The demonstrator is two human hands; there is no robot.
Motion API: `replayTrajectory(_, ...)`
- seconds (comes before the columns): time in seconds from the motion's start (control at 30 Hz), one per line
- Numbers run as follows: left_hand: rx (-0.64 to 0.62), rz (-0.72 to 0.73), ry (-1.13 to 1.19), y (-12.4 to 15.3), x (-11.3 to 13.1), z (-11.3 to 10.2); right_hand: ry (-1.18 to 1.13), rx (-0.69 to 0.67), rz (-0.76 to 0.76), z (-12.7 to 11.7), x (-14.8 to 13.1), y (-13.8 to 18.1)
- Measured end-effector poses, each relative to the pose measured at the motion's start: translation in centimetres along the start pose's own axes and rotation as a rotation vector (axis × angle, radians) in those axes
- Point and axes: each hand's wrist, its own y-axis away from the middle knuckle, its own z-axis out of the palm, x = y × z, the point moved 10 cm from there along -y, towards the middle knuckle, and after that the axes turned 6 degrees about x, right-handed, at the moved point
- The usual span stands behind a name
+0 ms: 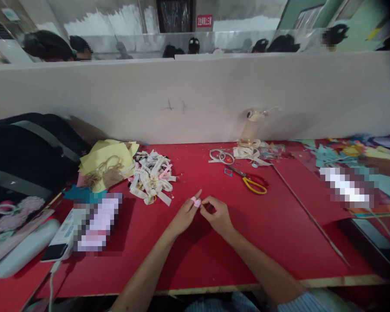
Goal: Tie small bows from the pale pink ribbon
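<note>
Both my hands meet over the middle of the red table (266,234). My left hand (184,216) pinches a small pink ribbon piece (196,201) with its fingertips, the index finger stretched out. My right hand (216,214) is closed with its fingertips touching the same pink piece from the right. A heap of white and pink ribbon strips (152,177) lies just beyond my left hand. Scissors with yellow handles (250,180) lie beyond my right hand.
Yellow paper sheets with twine (108,165) and a black bag (26,151) sit at the left, with a phone (56,250) and a white case (25,248) near the front edge. Ribbon scraps (247,154) lie by the white partition (195,99). Colourful paper (354,156) covers the right.
</note>
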Motion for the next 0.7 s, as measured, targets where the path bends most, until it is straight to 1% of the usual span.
replayTrajectory(0.1, -0.024, -0.004, -0.008, 0.2, 0.2, 0.3, -0.003, 0.014, 0.023, -0.2, 0.4, -0.1)
replayTrajectory(0.23, 0.004, 0.001, -0.039, 0.4, 0.4, 0.2, -0.042, 0.012, 0.053, -0.2, 0.7, -0.1)
replayTrajectory(0.4, -0.006, 0.042, -0.036, 0.6, 1.3, 0.3, -0.211, 0.0, 0.109, 0.0, 1.2, -0.1)
replayTrajectory(0.5, -0.019, 0.095, -0.086, 0.7, 1.8, 0.4, -0.271, 0.049, 0.151, -0.5, 1.8, -0.3)
replayTrajectory(0.6, -0.031, 0.152, -0.149, 0.8, 2.2, 0.6, -0.228, 0.06, 0.117, -1.0, 1.3, -0.5)
replayTrajectory(0.7, -0.023, 0.184, -0.175, 0.8, 2.3, 0.6, -0.156, -0.008, 0.042, -0.7, 0.0, -0.6)
